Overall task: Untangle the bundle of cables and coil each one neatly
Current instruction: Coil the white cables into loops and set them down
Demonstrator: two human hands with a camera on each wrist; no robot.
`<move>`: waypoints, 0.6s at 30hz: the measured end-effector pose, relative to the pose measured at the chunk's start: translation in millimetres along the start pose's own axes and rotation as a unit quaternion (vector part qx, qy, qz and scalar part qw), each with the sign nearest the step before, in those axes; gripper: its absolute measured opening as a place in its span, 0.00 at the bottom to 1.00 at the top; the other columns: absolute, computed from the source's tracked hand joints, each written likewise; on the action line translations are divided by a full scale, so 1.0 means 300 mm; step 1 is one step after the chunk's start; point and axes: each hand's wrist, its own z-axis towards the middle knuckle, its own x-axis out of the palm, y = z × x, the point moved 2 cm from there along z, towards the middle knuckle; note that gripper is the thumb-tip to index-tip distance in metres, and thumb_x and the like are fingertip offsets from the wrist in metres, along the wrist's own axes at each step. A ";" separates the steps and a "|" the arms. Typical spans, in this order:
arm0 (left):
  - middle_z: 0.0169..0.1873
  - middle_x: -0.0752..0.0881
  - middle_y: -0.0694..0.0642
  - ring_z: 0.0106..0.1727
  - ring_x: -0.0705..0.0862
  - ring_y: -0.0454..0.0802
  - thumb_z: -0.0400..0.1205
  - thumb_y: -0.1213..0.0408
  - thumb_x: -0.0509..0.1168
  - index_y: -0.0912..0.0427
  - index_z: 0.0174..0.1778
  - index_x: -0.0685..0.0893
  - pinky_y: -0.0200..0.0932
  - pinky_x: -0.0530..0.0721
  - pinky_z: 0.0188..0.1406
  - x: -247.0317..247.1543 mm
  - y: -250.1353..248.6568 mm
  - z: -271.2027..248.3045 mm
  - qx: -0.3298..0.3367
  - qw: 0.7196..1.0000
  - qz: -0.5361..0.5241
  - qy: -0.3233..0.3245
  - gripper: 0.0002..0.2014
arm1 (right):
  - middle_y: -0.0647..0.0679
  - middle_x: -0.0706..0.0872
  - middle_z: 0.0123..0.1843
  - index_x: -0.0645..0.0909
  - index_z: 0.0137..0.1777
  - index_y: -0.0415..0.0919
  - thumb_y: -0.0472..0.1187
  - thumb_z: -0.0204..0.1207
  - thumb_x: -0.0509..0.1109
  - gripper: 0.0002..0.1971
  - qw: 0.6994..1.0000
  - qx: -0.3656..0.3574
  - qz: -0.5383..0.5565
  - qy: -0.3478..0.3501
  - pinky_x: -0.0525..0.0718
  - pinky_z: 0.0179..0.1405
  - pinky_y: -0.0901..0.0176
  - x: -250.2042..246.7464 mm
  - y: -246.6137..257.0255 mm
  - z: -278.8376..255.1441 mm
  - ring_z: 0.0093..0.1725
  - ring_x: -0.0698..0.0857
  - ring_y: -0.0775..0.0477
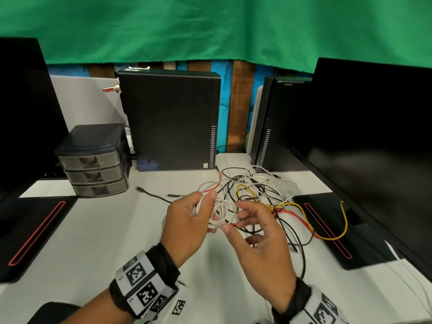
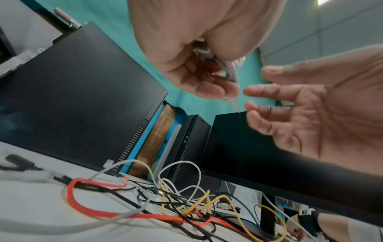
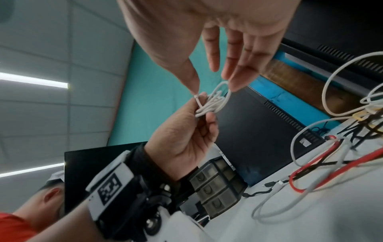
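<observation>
Head view: left hand [image 1: 187, 220] pinches a small white cable coil [image 1: 218, 215] held above the counter [image 1: 105, 230]; right hand [image 1: 254, 232], fingers spread, touches its loops. One cable nearly coiled; tangled bundle [image 1: 254, 190] behind, red, yellow, black, white, still unsorted.

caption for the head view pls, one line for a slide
Left hand grips a small coiled white cable; right hand open beside it, tangled cables behind.
</observation>
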 end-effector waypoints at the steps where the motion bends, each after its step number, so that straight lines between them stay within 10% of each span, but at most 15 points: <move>1: 0.22 0.84 0.51 0.23 0.82 0.47 0.86 0.56 0.66 0.60 0.29 0.83 0.36 0.80 0.24 0.001 -0.001 -0.003 0.008 1.000 -0.001 0.004 0.20 | 0.60 0.82 0.49 0.83 0.54 0.64 0.50 0.68 0.79 0.16 1.000 -0.025 -0.012 -0.001 0.80 0.34 0.62 0.000 0.005 -0.004 0.49 0.84 0.51; 12: 0.31 0.85 0.62 0.37 0.84 0.66 0.82 0.40 0.63 0.61 0.35 0.83 0.63 0.83 0.40 0.018 -0.003 -0.034 0.051 0.993 -0.008 0.107 0.25 | 0.58 0.83 0.40 0.84 0.38 0.62 0.51 0.70 0.75 0.03 0.990 -0.122 -0.069 0.023 0.71 0.33 0.72 0.002 -0.013 0.002 0.33 0.77 0.52; 18: 0.25 0.79 0.51 0.30 0.76 0.47 0.87 0.49 0.61 0.56 0.30 0.79 0.46 0.77 0.36 0.020 -0.026 -0.020 -0.015 0.987 -0.055 0.150 0.22 | 0.59 0.89 0.46 0.90 0.45 0.45 0.38 0.77 0.75 0.02 0.974 -0.221 -0.029 0.047 0.81 0.36 0.65 0.010 0.021 -0.027 0.41 0.86 0.55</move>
